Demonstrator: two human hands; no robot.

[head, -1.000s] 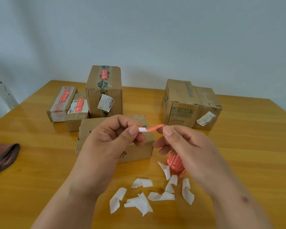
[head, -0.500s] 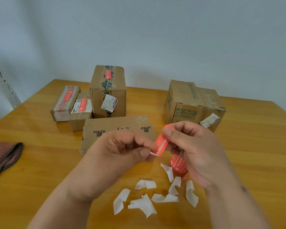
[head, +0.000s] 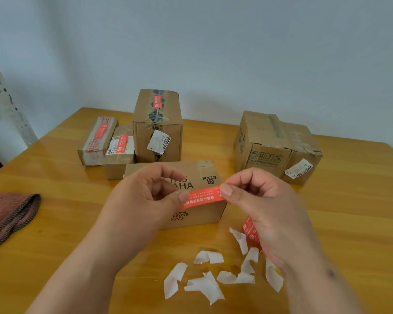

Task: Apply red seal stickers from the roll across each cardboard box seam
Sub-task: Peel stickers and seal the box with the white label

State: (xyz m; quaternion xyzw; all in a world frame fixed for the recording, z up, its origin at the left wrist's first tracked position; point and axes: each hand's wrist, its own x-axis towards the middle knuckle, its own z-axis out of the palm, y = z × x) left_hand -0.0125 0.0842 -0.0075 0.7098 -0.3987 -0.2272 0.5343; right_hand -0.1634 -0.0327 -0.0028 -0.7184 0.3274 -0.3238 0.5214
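Sticker (head: 203,197) now stretched flat; left hand (head: 145,200), right hand (head: 256,200) pinch ends above box (head: 204,171).

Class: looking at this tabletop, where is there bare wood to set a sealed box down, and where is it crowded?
Bare wood lies right of the two unsealed boxes, and on the left between the folded cloth and the sealed boxes. It is crowded near the backing scraps and the sticker roll under the right hand.
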